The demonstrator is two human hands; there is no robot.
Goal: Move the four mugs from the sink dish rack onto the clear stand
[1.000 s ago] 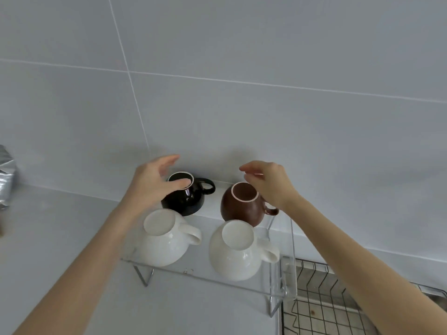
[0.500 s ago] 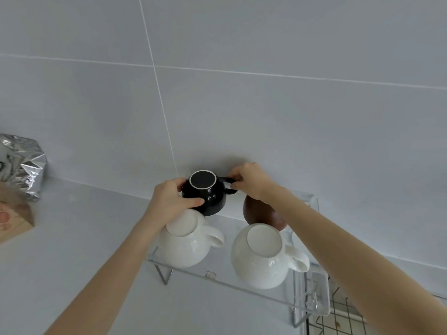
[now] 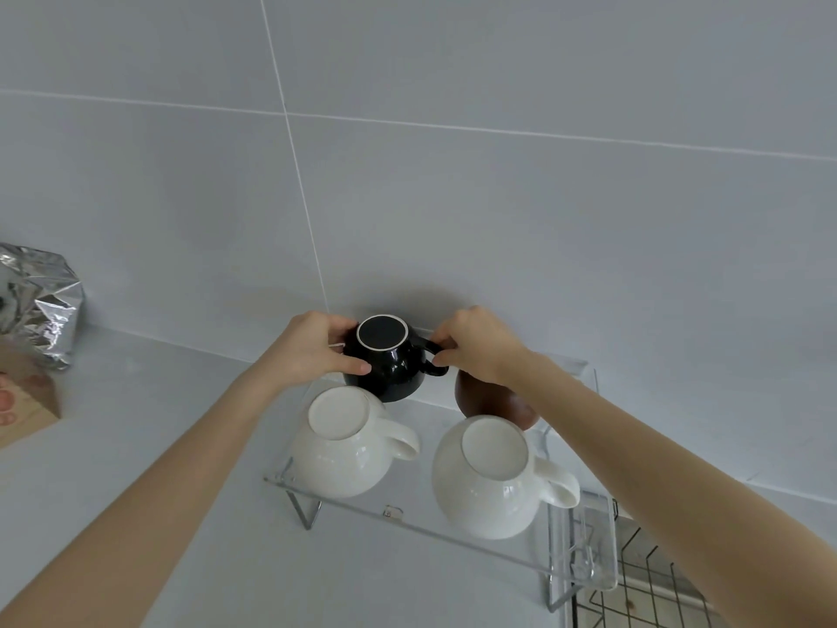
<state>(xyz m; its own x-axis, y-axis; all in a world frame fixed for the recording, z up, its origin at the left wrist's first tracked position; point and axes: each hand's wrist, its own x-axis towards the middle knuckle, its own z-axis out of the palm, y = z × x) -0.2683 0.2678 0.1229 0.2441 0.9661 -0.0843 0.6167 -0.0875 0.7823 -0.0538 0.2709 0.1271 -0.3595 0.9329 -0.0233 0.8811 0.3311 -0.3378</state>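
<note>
1. Head view gives us a grey table [image 3: 136, 446] against a tiled wall [image 3: 498, 197], with the clear stand [image 3: 407, 521] set close to the wall
2. We see four mugs on the stand, all bottom up
3. We have both hands on the black mug [image 3: 385, 360] at the back left of the stand
4. Our left hand [image 3: 312, 351] is curled around the mug's left side, thumb lying across the front of the body, fingers wrapped behind it
5. Our right hand [image 3: 480, 344] is closed on the mug's handle, which points right; fingertips pinch the loop from above and beside it
6. We cannot tell whether the black mug rests fully on the stand or sits slightly raised
7. We see the brown mug [image 3: 489, 401] at the back right, largely hidden under our right wrist and forearm
8. We see a white mug [image 3: 348, 451] at the front left, just in front of the black one, handle to the right
9. We see a second white mug [image 3: 489, 482] at the front right, just in front of the brown one, handle also to the right
10. We catch a corner of the wire dish rack [image 3: 643, 591] at the lower right, beside the stand's right end; no mug shows in the part we can see
11. We note a crumpled silver foil bag [image 3: 36, 301] and a brown paper package [image 3: 22, 401] at the far left of the table, well apart from the stand
</note>
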